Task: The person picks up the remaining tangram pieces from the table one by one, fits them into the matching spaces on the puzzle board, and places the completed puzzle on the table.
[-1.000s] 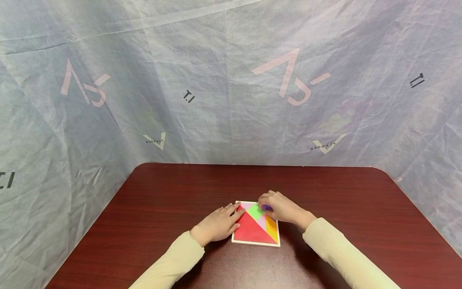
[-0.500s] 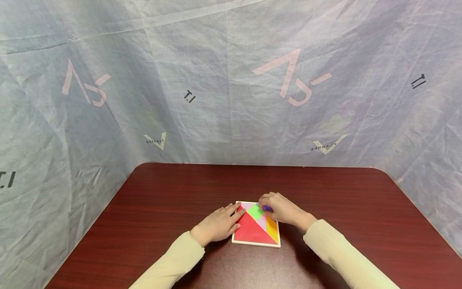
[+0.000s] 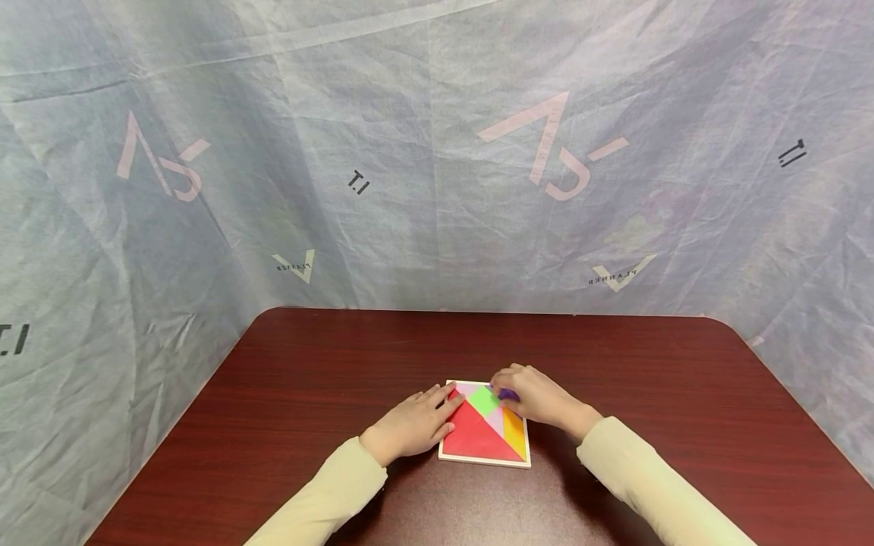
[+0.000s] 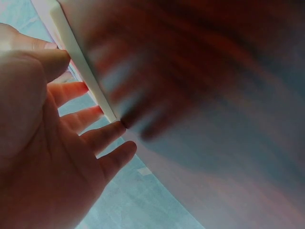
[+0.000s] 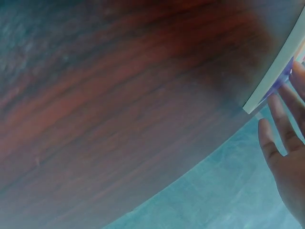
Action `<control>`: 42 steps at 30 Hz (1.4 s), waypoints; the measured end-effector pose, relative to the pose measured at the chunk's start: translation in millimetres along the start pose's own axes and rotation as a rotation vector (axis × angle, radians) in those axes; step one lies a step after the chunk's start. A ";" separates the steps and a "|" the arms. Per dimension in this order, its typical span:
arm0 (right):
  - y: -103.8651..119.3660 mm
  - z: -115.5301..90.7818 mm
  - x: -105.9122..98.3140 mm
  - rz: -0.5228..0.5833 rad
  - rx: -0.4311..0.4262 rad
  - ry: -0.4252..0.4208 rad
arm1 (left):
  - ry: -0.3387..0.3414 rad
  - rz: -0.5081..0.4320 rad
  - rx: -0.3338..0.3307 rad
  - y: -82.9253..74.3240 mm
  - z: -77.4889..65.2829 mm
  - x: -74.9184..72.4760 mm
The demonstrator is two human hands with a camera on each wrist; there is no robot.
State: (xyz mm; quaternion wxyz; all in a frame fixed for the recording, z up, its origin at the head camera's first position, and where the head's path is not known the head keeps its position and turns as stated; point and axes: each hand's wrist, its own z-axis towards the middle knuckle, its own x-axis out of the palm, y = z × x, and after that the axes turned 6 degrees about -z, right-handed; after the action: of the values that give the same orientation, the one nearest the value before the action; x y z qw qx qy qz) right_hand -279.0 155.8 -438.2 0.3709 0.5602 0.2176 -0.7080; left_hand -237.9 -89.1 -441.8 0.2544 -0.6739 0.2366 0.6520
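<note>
A square tangram puzzle in a pale frame (image 3: 483,462) lies flat on the table. Red (image 3: 479,437), green (image 3: 483,400), orange (image 3: 515,434) and pink (image 3: 495,420) pieces fill most of it. My left hand (image 3: 413,423) rests fairly straight fingers on its left side; the left wrist view has those fingertips along the frame's edge (image 4: 78,55). At the far right corner my right hand (image 3: 534,393) curls fingers and thumb around a purple triangle (image 3: 507,394), partly hidden beneath. The right wrist view shows this purple piece (image 5: 280,82) inside the frame, against the fingertips.
The dark red-brown wooden table (image 3: 341,356) extends around the puzzle on all sides. A grey printed cloth (image 3: 410,227) hangs behind the table's back edge and along both sides.
My right hand has shifted very slightly toward me and to the right, and more of the green piece shows. The left hand and the frame stay put.
</note>
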 end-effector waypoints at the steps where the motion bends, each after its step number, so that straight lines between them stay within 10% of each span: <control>1: -0.3 -0.1 0.1 0.003 -0.002 0.000 | 0.000 0.000 0.000 0.0 0.1 -0.1; 42: 5.7 -26.6 -13.3 -0.078 0.029 0.109 | -0.007 -0.007 0.000 -0.5 0.6 1.0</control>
State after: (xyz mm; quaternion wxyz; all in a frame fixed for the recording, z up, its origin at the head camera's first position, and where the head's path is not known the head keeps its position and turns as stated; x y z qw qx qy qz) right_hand -256.5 175.3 -432.2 0.3222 0.5945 0.2488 -0.6934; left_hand -238.0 -88.3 -442.8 0.2574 -0.6725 0.2332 0.6535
